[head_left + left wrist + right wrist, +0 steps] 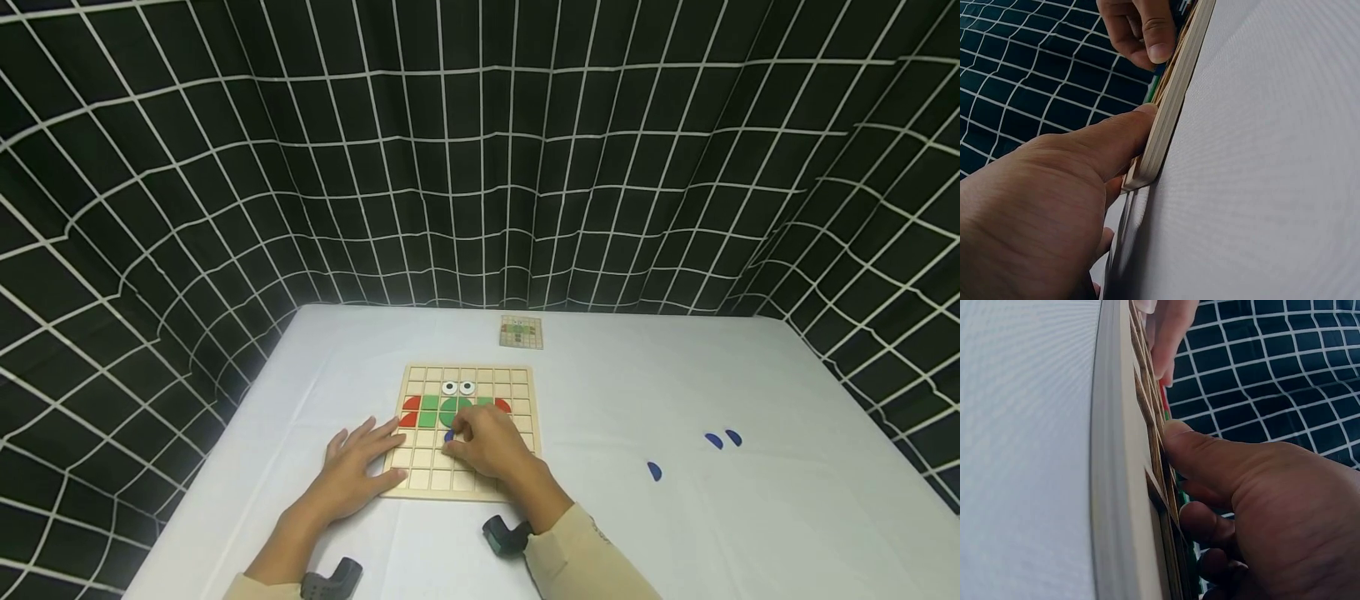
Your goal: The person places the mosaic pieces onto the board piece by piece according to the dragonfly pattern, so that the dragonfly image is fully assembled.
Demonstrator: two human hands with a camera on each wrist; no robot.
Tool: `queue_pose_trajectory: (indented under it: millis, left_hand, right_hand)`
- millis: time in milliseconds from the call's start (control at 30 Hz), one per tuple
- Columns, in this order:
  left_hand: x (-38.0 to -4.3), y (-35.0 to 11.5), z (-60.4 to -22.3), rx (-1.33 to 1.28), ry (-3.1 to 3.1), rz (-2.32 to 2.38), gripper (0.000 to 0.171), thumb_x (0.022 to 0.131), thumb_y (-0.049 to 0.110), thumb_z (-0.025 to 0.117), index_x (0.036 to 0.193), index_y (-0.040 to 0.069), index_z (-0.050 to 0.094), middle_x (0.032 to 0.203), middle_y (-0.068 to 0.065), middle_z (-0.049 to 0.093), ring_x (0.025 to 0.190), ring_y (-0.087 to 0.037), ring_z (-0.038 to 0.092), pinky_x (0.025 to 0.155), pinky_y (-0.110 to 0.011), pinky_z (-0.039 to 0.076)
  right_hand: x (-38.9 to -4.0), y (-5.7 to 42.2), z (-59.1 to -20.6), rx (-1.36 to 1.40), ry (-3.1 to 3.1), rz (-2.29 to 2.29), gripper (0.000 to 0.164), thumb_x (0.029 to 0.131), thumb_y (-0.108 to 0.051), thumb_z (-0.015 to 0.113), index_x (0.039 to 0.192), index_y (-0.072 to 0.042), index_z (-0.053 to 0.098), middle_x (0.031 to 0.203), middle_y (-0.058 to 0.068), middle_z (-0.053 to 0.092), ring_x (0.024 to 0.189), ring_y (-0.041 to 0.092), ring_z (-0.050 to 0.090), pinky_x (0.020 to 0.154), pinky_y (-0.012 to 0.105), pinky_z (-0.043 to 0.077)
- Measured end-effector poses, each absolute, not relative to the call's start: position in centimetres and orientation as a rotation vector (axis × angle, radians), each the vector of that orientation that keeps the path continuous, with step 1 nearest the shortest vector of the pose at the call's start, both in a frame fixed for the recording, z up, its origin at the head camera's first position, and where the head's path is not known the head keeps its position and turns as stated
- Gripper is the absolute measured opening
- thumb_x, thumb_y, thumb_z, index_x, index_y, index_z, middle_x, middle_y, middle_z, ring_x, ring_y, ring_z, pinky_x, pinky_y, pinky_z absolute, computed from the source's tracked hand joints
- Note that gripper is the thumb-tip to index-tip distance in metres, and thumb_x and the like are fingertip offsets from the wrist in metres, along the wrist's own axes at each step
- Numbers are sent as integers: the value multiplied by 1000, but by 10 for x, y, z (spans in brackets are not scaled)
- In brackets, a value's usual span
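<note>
A wooden grid board [420, 479] lies on the table, with red quarter-round pieces [408, 419], green squares [427, 419], green curved pieces [447, 419] and two white eye discs [458, 387] set in its cells. My right hand [491, 442] is over the middle of the board, thumb and fingers curled at a small blue piece [448, 436] just below the green round; the fingers hide part of it. Spread out, my left hand [348, 475] rests at the board's left edge, and its thumb [1129, 131] touches the rim in the left wrist view.
Behind the board lies a small pattern card [521, 332] showing a similar figure. Three blue half-discs [655, 472] lie apart on the white table [615, 533] to the right. A black curtain with white grid lines [480, 167] surrounds the table's back and sides.
</note>
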State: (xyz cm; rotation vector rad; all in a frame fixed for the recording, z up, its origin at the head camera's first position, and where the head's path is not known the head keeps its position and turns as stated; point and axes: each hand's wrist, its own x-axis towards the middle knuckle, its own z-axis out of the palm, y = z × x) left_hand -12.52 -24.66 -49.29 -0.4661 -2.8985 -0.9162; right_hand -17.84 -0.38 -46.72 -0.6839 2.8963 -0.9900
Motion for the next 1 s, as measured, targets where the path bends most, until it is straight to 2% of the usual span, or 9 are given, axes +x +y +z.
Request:
queue_pose_trajectory:
  millis: [367,533,733,1000]
  left_hand:
    - [-127,-246,-493,-465,-2895,-925,56,82,43,74,130,15,62,147,0,43,141,-33,24,110,-58,2]
    - [-126,-247,-493,-463,-2905,-931,57,82,44,74,130,15,62,147,1,43,141,-33,24,110,-58,2]
    - [-127,-246,-494,-459,-2910,-924,57,82,45,74,129,15,63,147,0,44,141,-33,24,110,-59,3]
    - [-127,-246,-494,-453,-2911,-922,56,82,43,74,129,14,63,147,-1,44,141,-33,23,109,-60,3]
  right_hand:
    - [-179,-4,-468,-673,2885,-997,26,79,-32,81,94,-14,72,70,-10,51,68,11,48,56,26,43]
    - [-178,3,-459,-724,2828,-1121,25,82,-28,78,99,-11,71,68,-8,52,62,11,48,52,26,44]
    - [-177,25,-420,-776,2808,-1286,19,84,-21,75,100,-13,70,71,-7,53,59,12,44,49,27,40]
    - [-165,71,-363,-878,2840,-1429,19,81,-16,78,99,-14,70,74,-6,54,69,16,47,58,32,41]
